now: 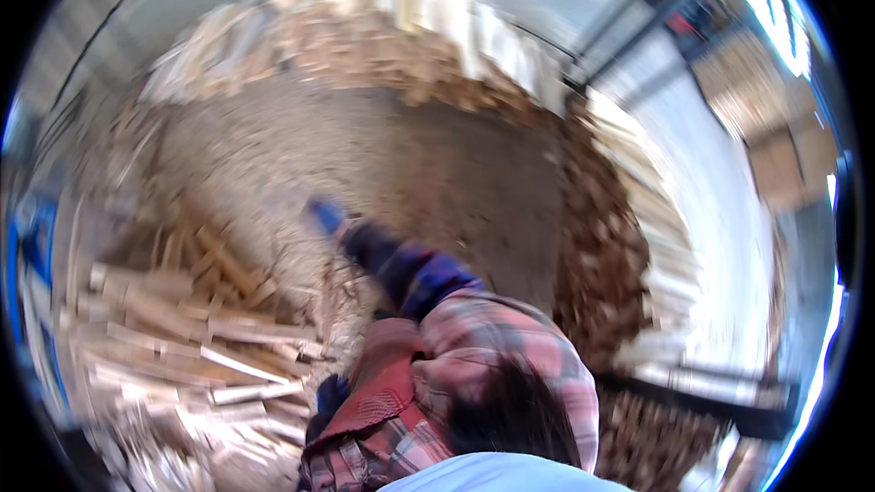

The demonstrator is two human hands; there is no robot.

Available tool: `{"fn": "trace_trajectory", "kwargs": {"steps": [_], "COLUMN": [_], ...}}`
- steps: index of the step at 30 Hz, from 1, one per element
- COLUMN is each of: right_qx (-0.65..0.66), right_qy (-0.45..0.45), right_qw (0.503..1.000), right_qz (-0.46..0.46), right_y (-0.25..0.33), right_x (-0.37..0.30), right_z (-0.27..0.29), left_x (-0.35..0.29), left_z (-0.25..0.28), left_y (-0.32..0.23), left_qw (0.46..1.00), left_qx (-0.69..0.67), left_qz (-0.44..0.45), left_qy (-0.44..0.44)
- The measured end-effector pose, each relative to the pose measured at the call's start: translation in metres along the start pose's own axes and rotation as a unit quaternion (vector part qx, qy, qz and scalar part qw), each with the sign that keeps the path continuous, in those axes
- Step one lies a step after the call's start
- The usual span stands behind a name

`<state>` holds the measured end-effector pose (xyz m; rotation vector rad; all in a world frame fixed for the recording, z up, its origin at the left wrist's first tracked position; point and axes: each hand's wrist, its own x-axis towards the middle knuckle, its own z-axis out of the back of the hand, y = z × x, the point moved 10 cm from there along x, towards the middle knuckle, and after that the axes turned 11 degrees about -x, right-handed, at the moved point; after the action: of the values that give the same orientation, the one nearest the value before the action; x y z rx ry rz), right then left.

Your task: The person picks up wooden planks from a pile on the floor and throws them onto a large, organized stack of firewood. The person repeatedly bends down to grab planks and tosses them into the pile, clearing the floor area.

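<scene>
My right arm, in a pink plaid shirt with a dark blue-purple plaid cover on the forearm (pixel 406 264), stretches forward and to the left. At its end is my right hand (pixel 325 215), which looks to be in a blue glove, over the debris-strewn floor (pixel 273 164). Motion smears its fingers, and I make out nothing held. Lower down, a dark blue shape beside my body seems to be my left hand (pixel 333 394), mostly hidden by the red and plaid clothing. It is nearest to a loose heap of split wood pieces (pixel 196 319) on the left.
Stacked pale wood strips (pixel 428 0) curve along the far side. Another row of strips (pixel 656 219) runs down the right, with brown chips or ends (pixel 597 246) beside it. A dark metal beam (pixel 702 401) lies lower right. Cartons (pixel 788 164) stand far right.
</scene>
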<state>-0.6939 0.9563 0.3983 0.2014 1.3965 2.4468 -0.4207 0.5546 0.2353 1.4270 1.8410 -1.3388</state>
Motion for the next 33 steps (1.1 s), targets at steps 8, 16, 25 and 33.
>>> {"fn": "trace_trajectory", "kwargs": {"steps": [8, 16, 25, 33], "right_qx": [0.071, 0.167, 0.067, -0.183], "right_qy": [0.490, 0.192, 0.259, 0.517], "right_qw": [0.868, 0.896, 0.809, 0.815], "right_qz": [0.029, -0.364, -0.524, -0.187], "right_y": [0.084, -0.193, -0.148, -0.008], "right_x": [-0.232, -0.259, -0.358, -0.288], "right_z": [-0.306, -0.146, -0.297, -0.790], "left_x": [-0.066, -0.114, -0.176, -0.082], "left_z": [0.078, 0.210, 0.369, 0.381], "left_y": [-0.023, 0.009, 0.131, 0.167], "left_qw": [0.823, 0.914, 0.870, 0.790], "left_qx": [0.538, -0.255, -0.390, -0.558], "left_qz": [-0.183, -0.258, -0.118, -0.036], "left_qy": [0.008, -0.179, -0.276, -0.251]}}
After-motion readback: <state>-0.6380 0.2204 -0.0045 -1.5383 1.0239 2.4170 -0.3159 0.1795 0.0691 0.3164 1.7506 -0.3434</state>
